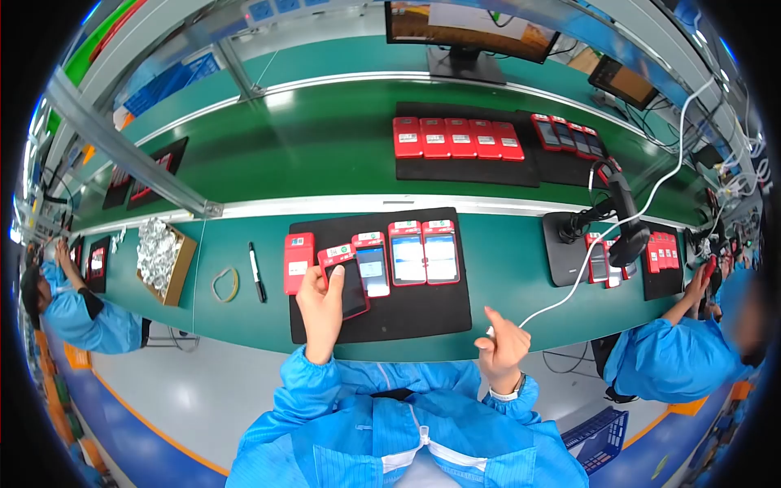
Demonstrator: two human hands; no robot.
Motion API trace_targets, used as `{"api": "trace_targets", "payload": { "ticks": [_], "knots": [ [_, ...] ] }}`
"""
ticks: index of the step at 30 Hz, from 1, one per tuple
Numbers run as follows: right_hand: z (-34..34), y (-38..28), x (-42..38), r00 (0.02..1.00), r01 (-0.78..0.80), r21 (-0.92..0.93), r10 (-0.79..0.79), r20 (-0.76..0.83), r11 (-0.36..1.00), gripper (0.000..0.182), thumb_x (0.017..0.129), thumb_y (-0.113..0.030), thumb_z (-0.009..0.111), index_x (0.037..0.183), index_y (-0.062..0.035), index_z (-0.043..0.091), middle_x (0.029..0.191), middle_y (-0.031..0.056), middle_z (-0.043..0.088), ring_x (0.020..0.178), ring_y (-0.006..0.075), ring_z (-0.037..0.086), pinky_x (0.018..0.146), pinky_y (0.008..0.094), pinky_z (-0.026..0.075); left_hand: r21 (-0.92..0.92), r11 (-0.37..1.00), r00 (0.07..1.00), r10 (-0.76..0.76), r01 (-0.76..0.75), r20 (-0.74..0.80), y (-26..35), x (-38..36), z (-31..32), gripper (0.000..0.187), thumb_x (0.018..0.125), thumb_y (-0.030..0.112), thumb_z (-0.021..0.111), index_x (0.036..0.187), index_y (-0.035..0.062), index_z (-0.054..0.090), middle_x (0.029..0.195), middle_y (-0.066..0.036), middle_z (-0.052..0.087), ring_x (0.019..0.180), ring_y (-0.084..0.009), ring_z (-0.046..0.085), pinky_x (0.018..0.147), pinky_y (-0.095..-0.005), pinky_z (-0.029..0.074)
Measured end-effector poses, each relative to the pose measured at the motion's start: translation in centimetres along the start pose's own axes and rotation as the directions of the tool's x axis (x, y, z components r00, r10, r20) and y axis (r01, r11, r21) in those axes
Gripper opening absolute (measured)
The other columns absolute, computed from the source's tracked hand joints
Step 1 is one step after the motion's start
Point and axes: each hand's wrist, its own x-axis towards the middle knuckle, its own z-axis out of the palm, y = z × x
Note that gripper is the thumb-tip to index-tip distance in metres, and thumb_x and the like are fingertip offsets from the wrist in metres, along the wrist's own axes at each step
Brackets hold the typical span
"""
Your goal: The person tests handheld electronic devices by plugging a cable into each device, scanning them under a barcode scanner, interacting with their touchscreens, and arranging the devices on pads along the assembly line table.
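My left hand point(320, 307) grips a red-edged handheld device point(351, 294) with a dark screen, tilted over the black mat point(399, 321). Beside it on the mat are a red device lying face down point(299, 256), a device with a lit blue screen point(373, 267), and two devices with bright white screens, one at the left point(407, 256) and one at the right point(441, 254). Off the mat's right front corner, my right hand point(504, 348) is closed with its index finger partly raised, around the end of a white cable point(561, 294). The cable's tip is mostly hidden by the fingers.
Left lie a marker pen point(257, 272), rubber bands point(224, 285) and a carton of crumpled silvery pieces point(181, 268). A scanner on a stand point(626, 228) is at right. Red devices point(458, 138) line the back shelf below a monitor point(472, 28). Co-workers sit on both sides.
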Motion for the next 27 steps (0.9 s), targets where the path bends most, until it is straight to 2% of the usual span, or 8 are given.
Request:
{"api": "trace_targets", "payload": {
  "ticks": [2,5,9,10,15,18,25,27],
  "knots": [
    [-0.1,0.0,0.1,0.999,-0.015,0.007,0.015,0.038,1.0,0.064,0.106,-0.053,0.057,0.111,0.0078,0.074,0.068,0.0104,0.063,0.054,0.0244,0.062,0.05,0.0344,0.045,0.357,0.932,0.993,0.094,-0.062,-0.075,-0.2,0.3,-0.8,0.025,0.103,0.008,0.067,0.124,-0.0054,0.06,0.075,-0.014,0.073,0.067,-0.0179,0.07,0.059,-0.032,0.05],
    [0.5,-0.1,0.3,0.996,0.038,0.008,-0.038,0.081,0.999,0.064,0.105,-0.055,0.058,0.111,0.0065,0.074,0.064,0.0078,0.06,0.053,0.0236,0.062,0.049,0.0343,0.047,0.379,0.92,0.977,0.163,-0.1,-0.138,-1.0,1.3,0.1,0.027,0.105,0.011,0.067,0.126,-0.0045,0.06,0.073,-0.009,0.071,0.064,-0.0112,0.063,0.057,-0.0289,0.047],
    [0.1,-0.5,0.5,0.99,0.041,0.009,-0.042,0.134,0.999,0.063,0.108,-0.052,0.054,0.112,0.0078,0.073,0.064,0.0081,0.058,0.053,0.024,0.061,0.049,0.0354,0.046,0.53,0.797,0.899,0.417,-0.289,-0.137,-2.7,3.2,2.0,0.03,0.102,0.0,0.063,0.131,-0.0055,0.059,0.112,-0.025,0.072,0.097,-0.0384,0.073,0.082,-0.0461,0.057],
    [0.1,-0.4,0.4,0.992,0.037,0.013,-0.038,0.124,0.999,0.062,0.11,-0.05,0.052,0.113,0.0088,0.073,0.064,0.0085,0.058,0.053,0.0242,0.06,0.049,0.0359,0.046,0.559,0.791,0.942,0.331,-0.247,-0.052,-3.0,2.9,2.0,0.036,0.096,-0.006,0.062,0.132,-0.0064,0.061,0.135,-0.027,0.065,0.127,-0.0433,0.062,0.101,-0.0485,0.053],
    [-0.3,-0.4,0.5,0.999,0.0,0.049,-0.002,0.05,0.999,0.044,0.107,-0.024,0.05,0.118,0.0144,0.069,0.067,0.0111,0.057,0.054,0.0264,0.058,0.05,0.0382,0.044,0.807,0.466,0.879,0.46,-0.362,0.128,-3.1,2.6,-0.1,0.046,0.094,-0.009,0.059,0.139,-0.0068,0.06,0.152,-0.023,0.056,0.146,-0.0454,0.045,0.12,-0.0528,0.039],
    [-1.1,-0.3,0.6,0.999,-0.002,0.036,0.0,0.051,0.999,0.039,0.099,-0.013,0.051,0.12,0.016,0.068,0.069,0.0125,0.057,0.055,0.027,0.057,0.05,0.0385,0.043,0.848,0.505,0.949,0.314,-0.157,-0.011,-4.1,2.7,-2.5,0.06,0.096,0.013,0.072,0.149,-0.002,0.051,0.147,-0.028,0.055,0.133,-0.0449,0.054,0.112,-0.0522,0.044],
    [-0.8,-0.1,1.9,0.995,0.007,0.014,-0.008,0.098,1.0,0.037,0.089,0.002,0.058,0.123,0.0139,0.067,0.077,0.0155,0.061,0.062,0.0287,0.06,0.055,0.0396,0.046,0.757,0.637,0.968,0.249,-0.144,-0.025,-4.1,4.8,-4.5,0.057,0.095,0.014,0.071,0.148,-0.0014,0.054,0.138,-0.026,0.06,0.117,-0.044,0.061,0.099,-0.0507,0.051],
    [-0.8,-0.6,2.5,0.995,0.001,0.024,-0.004,0.096,1.0,0.037,0.086,0.007,0.061,0.123,0.0118,0.067,0.078,0.0161,0.062,0.064,0.0303,0.061,0.057,0.0399,0.047,0.442,0.879,0.98,0.2,-0.176,-0.008,-1.9,5.2,-5.0,0.056,0.104,0.018,0.059,0.156,0.0029,0.048,0.141,-0.02,0.062,0.114,-0.032,0.066,0.097,-0.0443,0.054]
  ]
}}
